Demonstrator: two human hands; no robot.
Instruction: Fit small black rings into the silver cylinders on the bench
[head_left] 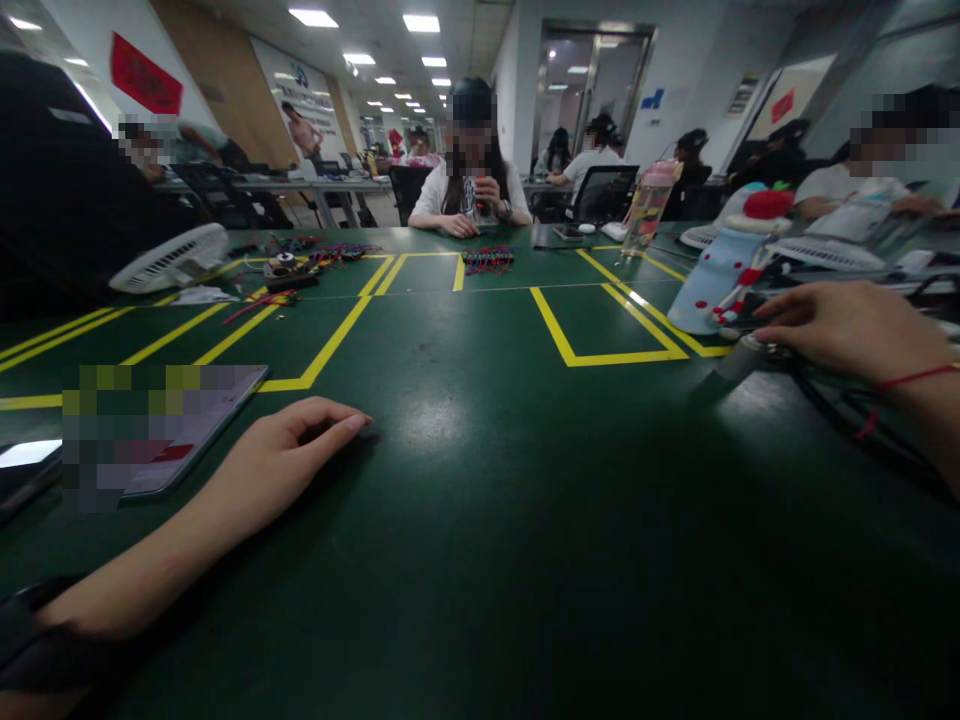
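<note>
My left hand (307, 445) rests on the dark green table (480, 500), its fingers curled and pressed together; whether anything is between them is hidden. Beside it on the left lies a tablet or phone (217, 420) with a lit, partly blurred screen. At the right, my right hand (840, 325) reaches over a small grey cylinder (739, 362), with thumb and fingertips at its metal top end. The cylinder looks tilted. Just behind that hand stands a light blue bottle (709, 275) with a red top and a red-and-white figure hanging from it.
Yellow tape (607, 358) marks the table. Coloured wires (487, 260) and small parts (285, 268) lie toward the far side. A white fan (172, 258) is at the left, a clear pink-lidded bottle (649, 210) at the back right. A person (435, 195) sits opposite, holding a can.
</note>
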